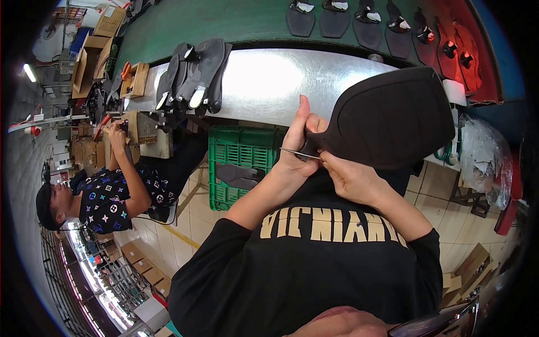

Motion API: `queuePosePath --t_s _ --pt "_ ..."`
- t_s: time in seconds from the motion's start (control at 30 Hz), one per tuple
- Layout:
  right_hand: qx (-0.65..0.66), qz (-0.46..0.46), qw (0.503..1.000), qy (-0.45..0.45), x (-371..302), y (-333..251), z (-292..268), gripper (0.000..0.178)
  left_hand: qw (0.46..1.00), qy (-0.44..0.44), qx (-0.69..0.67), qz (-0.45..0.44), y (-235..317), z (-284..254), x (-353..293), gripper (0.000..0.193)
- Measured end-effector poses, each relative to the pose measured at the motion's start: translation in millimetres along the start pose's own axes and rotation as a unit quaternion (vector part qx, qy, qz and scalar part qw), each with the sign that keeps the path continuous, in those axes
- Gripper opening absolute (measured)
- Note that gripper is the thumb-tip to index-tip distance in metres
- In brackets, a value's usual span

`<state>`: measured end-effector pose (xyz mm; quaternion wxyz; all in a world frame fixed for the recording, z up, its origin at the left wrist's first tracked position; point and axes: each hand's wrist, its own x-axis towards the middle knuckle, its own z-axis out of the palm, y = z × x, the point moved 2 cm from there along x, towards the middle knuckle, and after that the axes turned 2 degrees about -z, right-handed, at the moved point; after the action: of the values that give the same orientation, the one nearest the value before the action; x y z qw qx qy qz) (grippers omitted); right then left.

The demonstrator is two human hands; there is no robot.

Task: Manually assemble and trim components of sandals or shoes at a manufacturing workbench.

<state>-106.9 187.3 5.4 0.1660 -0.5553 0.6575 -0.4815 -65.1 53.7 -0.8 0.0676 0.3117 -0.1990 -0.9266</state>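
A large black sandal sole with a stitched outline is raised in front of me, its broad end toward the upper right. My left hand is closed around its narrow end, thumb pointing up. In my right hand, just below the sole, the fingers pinch a thin, pointed metal tool. The tool's tip points left across my left palm, close to the sole's narrow end. Its exact kind is unclear, and my fingers partly hide where it meets the sole.
Dark sandals lie on the shiny metal bench. Beyond it, more sandals line a green conveyor. A green crate holds dark soles. A clear plastic bag hangs at right; a co-worker sits at left.
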Motion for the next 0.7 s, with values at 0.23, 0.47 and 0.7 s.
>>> queuePosePath --t_s 0.23,0.47,0.7 --pt "-0.028 -0.016 0.998 -0.048 8 0 -7 0.022 1.0 0.009 0.022 -0.018 3 -4 0 0.058" --pt "-0.049 -0.048 0.997 -0.045 12 0 -1 0.02 0.971 -0.183 -0.121 -0.1 -1 -60 24 0.033" --pt "0.004 0.096 0.99 0.106 8 16 -46 0.008 0.958 0.104 0.039 0.264 167 -68 -11 0.017"
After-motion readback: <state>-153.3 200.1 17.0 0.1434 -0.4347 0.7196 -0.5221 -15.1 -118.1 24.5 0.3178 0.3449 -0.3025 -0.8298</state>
